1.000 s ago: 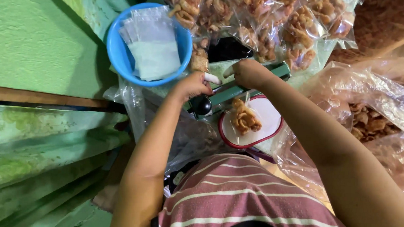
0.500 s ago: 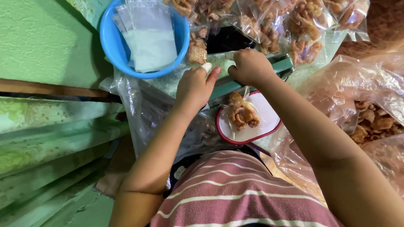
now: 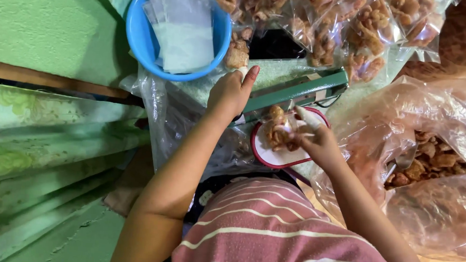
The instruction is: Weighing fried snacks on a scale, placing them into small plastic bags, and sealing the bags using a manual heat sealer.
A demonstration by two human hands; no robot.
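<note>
Bare arms and hands, left hand [image 3: 230, 91], right hand [image 3: 316, 140]; a pink shirt [image 3: 270, 232] with white stripes.

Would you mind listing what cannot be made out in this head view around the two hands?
- Head view: what the right hand grips on the red-rimmed plate; its fingers and motion blur hide it.
- Head view: the part of the green sealer under the left hand.
- Head view: the packed snack bags, cut off by the top edge.
- Head view: the big bag's contents, veiled by crumpled plastic.
</note>
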